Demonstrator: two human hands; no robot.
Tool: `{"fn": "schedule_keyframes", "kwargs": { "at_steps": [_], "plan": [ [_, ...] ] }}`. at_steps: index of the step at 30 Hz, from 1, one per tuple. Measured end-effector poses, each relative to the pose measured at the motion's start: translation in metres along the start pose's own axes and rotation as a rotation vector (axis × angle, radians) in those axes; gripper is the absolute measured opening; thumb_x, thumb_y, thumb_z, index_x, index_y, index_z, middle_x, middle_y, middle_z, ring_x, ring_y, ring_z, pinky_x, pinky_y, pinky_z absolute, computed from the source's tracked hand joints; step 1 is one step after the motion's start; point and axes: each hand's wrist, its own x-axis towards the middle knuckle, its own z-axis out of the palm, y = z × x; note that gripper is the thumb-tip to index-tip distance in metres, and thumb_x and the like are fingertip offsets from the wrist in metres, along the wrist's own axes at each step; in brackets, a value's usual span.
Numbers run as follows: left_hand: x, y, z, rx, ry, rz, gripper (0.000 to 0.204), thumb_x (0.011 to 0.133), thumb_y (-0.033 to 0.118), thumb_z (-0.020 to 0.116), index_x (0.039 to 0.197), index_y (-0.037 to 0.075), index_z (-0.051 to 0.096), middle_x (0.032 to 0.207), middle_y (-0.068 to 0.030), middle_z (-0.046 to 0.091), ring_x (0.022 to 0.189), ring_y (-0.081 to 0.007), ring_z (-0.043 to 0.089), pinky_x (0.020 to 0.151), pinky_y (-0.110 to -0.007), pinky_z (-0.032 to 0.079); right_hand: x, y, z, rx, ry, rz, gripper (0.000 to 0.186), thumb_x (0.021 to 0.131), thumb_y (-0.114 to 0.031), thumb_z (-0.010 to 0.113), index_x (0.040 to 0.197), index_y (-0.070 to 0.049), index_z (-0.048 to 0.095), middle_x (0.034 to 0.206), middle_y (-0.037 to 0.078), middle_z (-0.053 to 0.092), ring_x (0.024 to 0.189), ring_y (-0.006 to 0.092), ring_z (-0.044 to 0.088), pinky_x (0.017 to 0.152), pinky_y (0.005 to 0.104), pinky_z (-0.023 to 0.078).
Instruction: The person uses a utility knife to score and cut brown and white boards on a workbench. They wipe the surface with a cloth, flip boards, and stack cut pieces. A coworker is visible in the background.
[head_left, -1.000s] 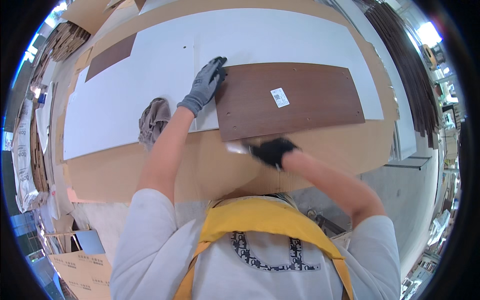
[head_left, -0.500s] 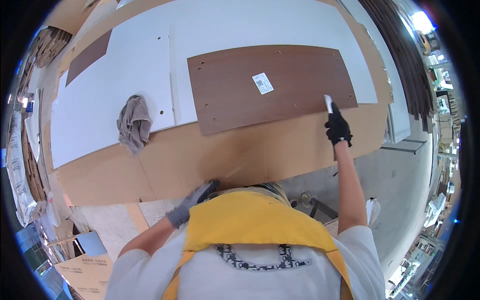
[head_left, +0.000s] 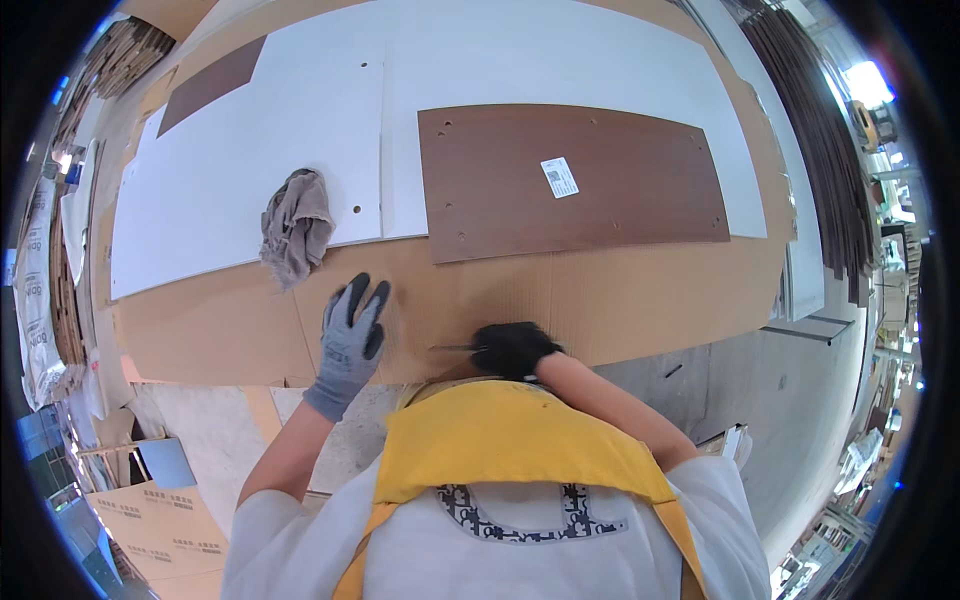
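Observation:
My left hand [head_left: 347, 345], in a grey glove with dark fingertips, hovers over the cardboard with its fingers apart and nothing in them. Close in front of my body, my right hand [head_left: 513, 350] in a black glove is closed on a thin tool [head_left: 452, 348] that sticks out to the left; its kind is too blurred to tell. Beyond the hands lies a brown wood-grain panel [head_left: 640, 185] with small holes and a white label [head_left: 559, 177]. A crumpled grey-brown rag [head_left: 297, 225] lies past my left hand, partly on a white panel [head_left: 240, 160].
Brown cardboard [head_left: 620, 290] covers the work surface and runs along its near edge. Another brown piece [head_left: 212, 84] rests at the far left. Dark strips [head_left: 810, 130] are stacked at the right. Printed cardboard [head_left: 160, 525] stands at lower left.
My right hand has come back from the brown panel's right end to near my body, with a tool in it. My left hand has risen from the near edge over the cardboard. The view has shifted slightly.

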Motion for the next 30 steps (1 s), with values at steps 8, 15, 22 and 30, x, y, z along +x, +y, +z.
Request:
{"fn": "schedule_keyframes", "kwargs": {
  "at_steps": [8, 15, 22, 30],
  "plan": [
    [0.107, -0.008, 0.08, 0.356, 0.171, 0.433, 0.057, 0.076, 0.013, 0.061, 0.132, 0.015, 0.051, 0.138, -0.0143, 0.042, 0.131, -0.0322, 0.037, 0.11, -0.058, 0.025, -0.101, 0.073, -0.072, 1.28, 0.991, 0.506, 0.015, 0.088, -0.015, 0.062, 0.099, -0.006, 0.057, 0.091, 0.009, 0.068, 0.065, 0.0128, 0.063, 0.043, 0.022, 0.041],
    [0.125, 0.079, 0.006, -0.013, -0.011, 0.454, 0.054, 0.073, 0.009, 0.063, 0.125, 0.005, 0.053, 0.125, -0.0154, 0.052, 0.125, -0.0331, 0.044, 0.11, -0.056, 0.028, -0.151, 0.115, -0.091, 1.418, 1.416, 0.334, 0.015, 0.088, -0.016, 0.065, 0.094, -0.007, 0.055, 0.093, 0.012, 0.067, 0.069, 0.0156, 0.065, 0.041, 0.0213, 0.04],
    [0.138, 0.111, -0.015, -0.938, 0.291, -0.293, 0.036, 0.08, 0.011, 0.072, 0.111, 0.001, 0.055, 0.1, -0.0068, 0.063, 0.103, -0.0207, 0.058, 0.09, -0.032, 0.045, -0.136, 0.121, -0.121, 1.288, 1.217, 0.387, 0.026, 0.086, -0.019, 0.067, 0.103, -0.002, 0.058, 0.113, 0.009, 0.066, 0.074, 0.0141, 0.065, 0.042, 0.023, 0.044],
    [0.086, 0.054, 0.038, -1.224, 0.309, -0.884, 0.031, 0.088, 0.03, 0.067, 0.106, 0.007, 0.059, 0.08, 0.0037, 0.057, 0.064, -0.0062, 0.051, 0.056, -0.019, 0.04, -0.071, 0.086, -0.121, 0.847, 0.846, 0.376, 0.025, 0.083, -0.026, 0.07, 0.098, -0.008, 0.064, 0.074, 0.001, 0.06, 0.058, 0.009, 0.054, 0.049, 0.0264, 0.046]
  ]
}}
